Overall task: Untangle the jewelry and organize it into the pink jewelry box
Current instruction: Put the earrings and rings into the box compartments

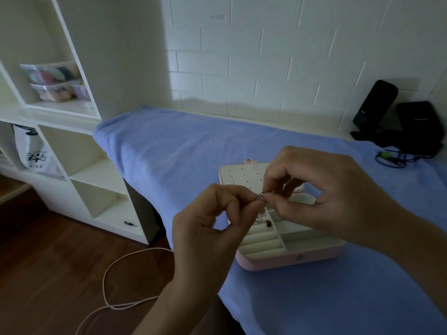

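The pink jewelry box (290, 258) lies open on a blue towel, its cream lid (242, 176) with small holes folded back. Cream ring rolls and compartments fill the base; a small dark piece (268, 223) sits in one slot. Above the box, my left hand (210, 226) and my right hand (321, 189) meet, both pinching one tiny silver jewelry piece (260, 196) between thumb and fingertips. My hands hide part of the box's middle.
The blue towel (181, 153) covers a table against a white tiled wall. Black devices (399, 122) with cables stand at the back right. White shelving (79, 146) with storage bins is on the left. A pale cord (108, 281) lies on the wooden floor.
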Available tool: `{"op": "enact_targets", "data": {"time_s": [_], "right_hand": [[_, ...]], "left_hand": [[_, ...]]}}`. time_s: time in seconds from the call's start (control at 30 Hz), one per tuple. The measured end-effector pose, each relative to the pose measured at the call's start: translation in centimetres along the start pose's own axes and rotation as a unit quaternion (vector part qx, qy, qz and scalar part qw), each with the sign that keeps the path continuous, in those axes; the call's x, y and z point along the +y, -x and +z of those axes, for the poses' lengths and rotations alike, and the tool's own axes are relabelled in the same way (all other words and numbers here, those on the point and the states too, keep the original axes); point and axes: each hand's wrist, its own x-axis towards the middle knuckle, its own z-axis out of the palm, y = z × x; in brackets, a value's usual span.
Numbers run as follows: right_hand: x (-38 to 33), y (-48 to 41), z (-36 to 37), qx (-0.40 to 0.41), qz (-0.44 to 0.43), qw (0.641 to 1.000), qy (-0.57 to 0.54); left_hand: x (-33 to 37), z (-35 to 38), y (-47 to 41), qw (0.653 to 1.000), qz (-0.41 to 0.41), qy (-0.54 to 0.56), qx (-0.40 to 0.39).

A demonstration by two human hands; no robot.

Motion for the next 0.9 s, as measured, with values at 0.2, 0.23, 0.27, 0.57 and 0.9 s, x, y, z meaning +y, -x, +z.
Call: {"op": "enact_targets", "data": {"time_s": [0.2, 0.23, 0.27, 0.57, 0.9], "right_hand": [[0.4, 0.0, 0.1, 0.011, -0.012, 1.000, -0.001], [0.5, 0.1, 0.1, 0.012, -0.016, 1.000, 0.003], [0.6, 0.1, 0.1, 0.012, -0.026, 0.999, 0.017], [0.8, 0.2, 1.0, 0.019, -0.057, 0.995, 0.082], [0.8, 0.1, 1.6, 0.016, -0.074, 0.991, 0.114]], "left_hand": [[-0.1, 0.1, 0.3, 0.997, -0.055, 0.047, -0.009], [0.0, 0.2, 0.3, 0.996, -0.068, 0.053, -0.014], [-0.1, 0.2, 0.2, 0.994, -0.081, 0.066, -0.019], [-1.1, -0.2, 0.1, 0.977, -0.141, 0.140, -0.083], [-1.7, 0.5, 0.5, 0.975, -0.176, 0.127, -0.055]]}}
